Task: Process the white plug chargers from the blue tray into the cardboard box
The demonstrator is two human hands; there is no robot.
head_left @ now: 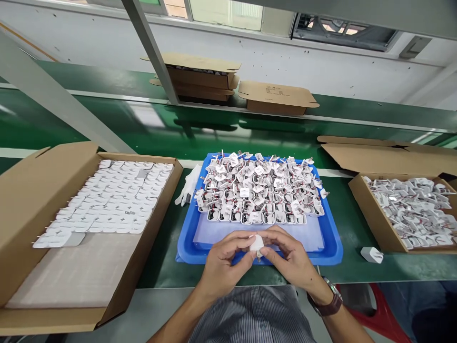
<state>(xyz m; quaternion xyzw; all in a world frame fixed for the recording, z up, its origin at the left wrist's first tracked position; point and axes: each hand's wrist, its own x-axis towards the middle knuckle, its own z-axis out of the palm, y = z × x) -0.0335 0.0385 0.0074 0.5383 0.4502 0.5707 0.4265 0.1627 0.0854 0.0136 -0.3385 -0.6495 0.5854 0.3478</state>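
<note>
A small white charger plug (256, 244) with metal prongs at its lower end is held between my two hands, above the front edge of a blue tray (333, 250). My left hand (226, 259) pinches it from the left with thumb and fingers. From the right, the thumb and fingers of my right hand (289, 255) close on the same plug. Behind them in the tray stand rows of open white plug housings (246, 218) with small boards, red and dark wires and loose prong covers on top. A white sheet (217, 233) lines the tray.
At left, an open cardboard box (157, 228) holds rows of white plugs. Another cardboard box (378, 214) with white parts stands at right, with a single plug (372, 255) beside it. A white glove (188, 186) lies by the tray. Cardboard boxes (278, 97) sit on the back ledge.
</note>
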